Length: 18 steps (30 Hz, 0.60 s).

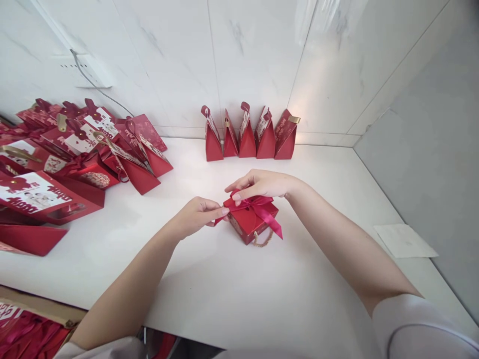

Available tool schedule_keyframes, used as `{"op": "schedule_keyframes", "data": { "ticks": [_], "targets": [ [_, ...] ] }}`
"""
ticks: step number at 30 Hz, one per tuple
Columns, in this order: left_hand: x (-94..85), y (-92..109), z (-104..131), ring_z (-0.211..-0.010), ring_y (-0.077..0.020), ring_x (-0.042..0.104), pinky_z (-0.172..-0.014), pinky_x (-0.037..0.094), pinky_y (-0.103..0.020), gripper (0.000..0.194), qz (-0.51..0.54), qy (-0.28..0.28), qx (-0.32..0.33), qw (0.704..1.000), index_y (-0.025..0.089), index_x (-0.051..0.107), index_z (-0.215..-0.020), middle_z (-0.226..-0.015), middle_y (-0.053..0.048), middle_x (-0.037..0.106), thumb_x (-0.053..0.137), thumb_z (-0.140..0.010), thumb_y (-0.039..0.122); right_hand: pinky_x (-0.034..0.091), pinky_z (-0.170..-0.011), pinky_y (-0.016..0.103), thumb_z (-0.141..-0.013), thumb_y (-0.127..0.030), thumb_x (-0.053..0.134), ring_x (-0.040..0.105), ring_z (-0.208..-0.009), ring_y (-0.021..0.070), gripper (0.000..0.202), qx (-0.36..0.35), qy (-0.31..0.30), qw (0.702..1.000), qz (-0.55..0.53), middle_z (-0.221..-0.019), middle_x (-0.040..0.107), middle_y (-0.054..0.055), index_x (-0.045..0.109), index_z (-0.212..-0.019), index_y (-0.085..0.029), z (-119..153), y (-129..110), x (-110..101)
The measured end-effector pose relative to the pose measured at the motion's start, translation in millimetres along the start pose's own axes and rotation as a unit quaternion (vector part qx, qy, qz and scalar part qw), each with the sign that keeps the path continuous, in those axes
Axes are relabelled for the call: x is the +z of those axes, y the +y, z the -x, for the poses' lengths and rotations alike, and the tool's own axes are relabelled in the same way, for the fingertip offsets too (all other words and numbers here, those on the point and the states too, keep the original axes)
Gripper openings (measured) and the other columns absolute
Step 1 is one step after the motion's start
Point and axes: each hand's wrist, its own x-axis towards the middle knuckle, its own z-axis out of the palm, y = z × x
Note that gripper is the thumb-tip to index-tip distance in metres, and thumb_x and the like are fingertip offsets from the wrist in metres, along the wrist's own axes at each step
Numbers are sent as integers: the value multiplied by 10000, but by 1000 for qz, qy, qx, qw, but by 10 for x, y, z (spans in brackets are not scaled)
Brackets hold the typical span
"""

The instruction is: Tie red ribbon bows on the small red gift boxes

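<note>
A small red gift box (249,222) with a gold cord handle (265,241) sits on the white table. A magenta ribbon (271,222) is tied in a bow on its lid, one tail hanging over the near right edge. My left hand (204,215) pinches a ribbon end at the box's left corner, thumb and forefinger together. Over the top of the box is my right hand (260,187), its thumb and fingers closed on the bow's left part; the fingertips partly cover the ribbon.
Several red triangular boxes (247,142) stand in a row by the wall. Many red gift boxes (86,194) crowd the table's left side. A carton (41,301) of red items is at lower left. A white sheet (406,240) lies right.
</note>
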Motion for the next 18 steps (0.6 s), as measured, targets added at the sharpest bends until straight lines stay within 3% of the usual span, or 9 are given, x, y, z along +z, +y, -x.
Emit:
{"op": "schedule_keyframes", "data": {
  "ticks": [3, 7, 11, 18],
  "targets": [
    [-4, -30, -52, -762, -151, 560, -750, 487, -302, 334, 34, -25, -7, 999, 187, 756, -830, -893, -59, 710, 635, -804, 497, 444, -952, 294, -774, -471, 730, 605, -1146, 252, 291, 32, -24, 996, -76, -1188, 704, 40, 794, -876, -206, 11, 101, -51],
    [14, -7, -45, -754, -144, 566, -733, 468, -281, 318, 53, -101, -12, 993, 186, 747, -795, -847, -47, 700, 640, -816, 485, 455, -984, 325, -796, -486, 708, 605, -1161, 262, 353, 12, 12, 985, -171, -1249, 676, 66, 780, -998, -205, 47, 297, -11],
    [36, -4, -52, -744, -137, 567, -739, 463, -273, 295, 53, -157, -4, 986, 189, 743, -770, -801, -31, 682, 653, -815, 466, 457, -1001, 344, -814, -462, 701, 621, -1139, 249, 335, -3, 32, 975, -220, -1247, 677, 74, 773, -1010, -201, 51, 430, 30],
    [45, -132, -144, -775, -166, 619, -750, 475, -280, 288, 8, -217, 24, 976, 203, 767, -799, -817, -45, 708, 674, -791, 475, 464, -973, 369, -809, -501, 687, 626, -1114, 261, 356, 2, 40, 973, -229, -1230, 680, 87, 778, -952, -187, 36, 440, 73]
  ]
}}
